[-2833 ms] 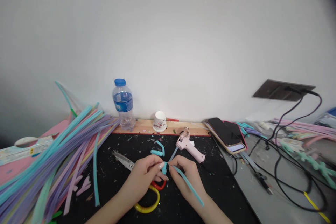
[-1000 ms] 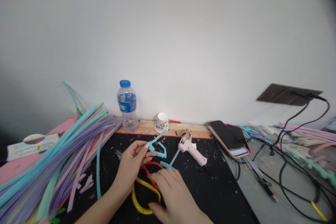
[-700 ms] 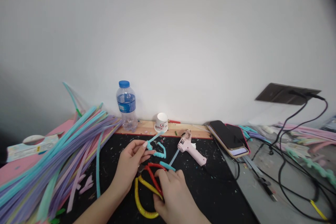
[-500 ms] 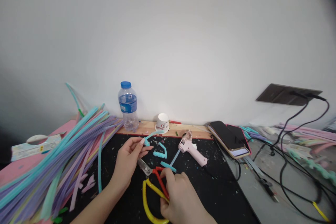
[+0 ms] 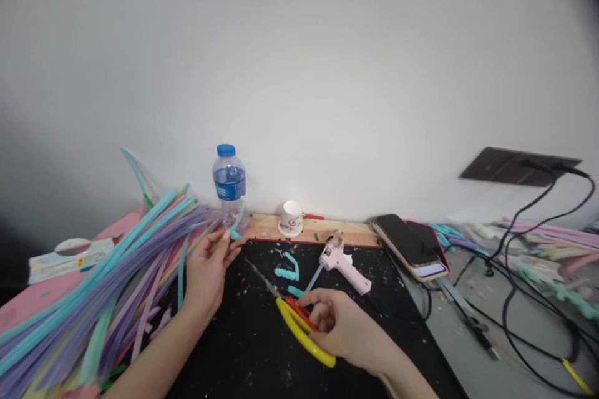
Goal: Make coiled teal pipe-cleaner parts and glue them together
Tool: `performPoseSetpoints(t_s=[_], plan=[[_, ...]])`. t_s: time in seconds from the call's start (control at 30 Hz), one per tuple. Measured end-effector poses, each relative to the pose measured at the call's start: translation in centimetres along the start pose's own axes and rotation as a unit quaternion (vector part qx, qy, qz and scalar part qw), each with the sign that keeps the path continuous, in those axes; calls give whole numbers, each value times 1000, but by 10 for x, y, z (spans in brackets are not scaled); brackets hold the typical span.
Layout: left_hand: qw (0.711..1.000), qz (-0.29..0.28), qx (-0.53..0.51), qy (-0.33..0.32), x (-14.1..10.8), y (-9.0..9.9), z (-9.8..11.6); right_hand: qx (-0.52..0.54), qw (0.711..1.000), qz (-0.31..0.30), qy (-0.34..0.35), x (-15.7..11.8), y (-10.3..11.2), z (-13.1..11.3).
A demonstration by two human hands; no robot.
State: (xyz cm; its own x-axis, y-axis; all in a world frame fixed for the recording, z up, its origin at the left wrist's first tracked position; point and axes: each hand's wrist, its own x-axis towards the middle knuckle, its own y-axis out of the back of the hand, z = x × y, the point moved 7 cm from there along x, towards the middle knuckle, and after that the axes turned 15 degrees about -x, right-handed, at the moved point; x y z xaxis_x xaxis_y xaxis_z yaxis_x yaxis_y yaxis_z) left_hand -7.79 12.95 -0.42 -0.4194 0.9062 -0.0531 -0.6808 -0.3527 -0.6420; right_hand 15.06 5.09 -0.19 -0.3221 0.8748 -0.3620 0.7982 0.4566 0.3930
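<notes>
My left hand (image 5: 213,265) is closed in a pinch on a bent turquoise pipe cleaner (image 5: 240,215), whose free end points upward in front of the bottle. My right hand (image 5: 341,324) grips a pair of scissors (image 5: 306,336) with red and yellow handles; their blades point up and left over the black mat (image 5: 234,349). Beyond the scissors lies a coiled turquoise pipe cleaner piece (image 5: 287,274) with a bent tail. A pale pink glue gun (image 5: 346,271) rests to the right, and a short turquoise piece (image 5: 296,291) sits by its glue stick.
Many pastel pipe cleaners (image 5: 121,274) spread over the left side. A water bottle (image 5: 229,184) and a paper cup (image 5: 291,219) stand along the wall. Phones (image 5: 407,240), black cables (image 5: 508,287) and more pipe cleaners (image 5: 556,249) lie on the right.
My left hand has moved left and slightly toward me with the pipe cleaner. My right hand has shifted right with the scissors, whose handles are now closer together.
</notes>
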Motion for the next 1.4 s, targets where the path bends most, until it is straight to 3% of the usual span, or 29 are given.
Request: performPoseSetpoints(t_s=[0.2,0.37,0.43,0.53,0.63,0.73,0.93,1.13,1.4], plan=[[1000,-12,-4,18,-6,-4,-1,122,988,-89,-6,-8,-5,-14],[994,-63,0,87,-18,-16,-14,106,991,-73,41,-11,-8,-26],[990,-75,-8,119,-23,-19,-20,76,995,-47,37,-8,-9,-22],[980,-85,-33,176,-29,-22,-29,5,999,39,23,-2,0,-13],[973,-84,-49,211,-32,-23,-33,-61,987,137,57,-1,13,-15],[968,-78,-62,230,-34,-22,-36,-156,966,195,75,-6,17,-19],[961,-88,-78,249,-38,-25,-38,-305,925,224,27,-12,13,-20],[954,-122,-69,266,-43,-29,-39,-359,898,251,49,-11,15,-25],[940,-155,-67,296,-53,-34,-39,-352,902,240,69,-12,11,-27]])
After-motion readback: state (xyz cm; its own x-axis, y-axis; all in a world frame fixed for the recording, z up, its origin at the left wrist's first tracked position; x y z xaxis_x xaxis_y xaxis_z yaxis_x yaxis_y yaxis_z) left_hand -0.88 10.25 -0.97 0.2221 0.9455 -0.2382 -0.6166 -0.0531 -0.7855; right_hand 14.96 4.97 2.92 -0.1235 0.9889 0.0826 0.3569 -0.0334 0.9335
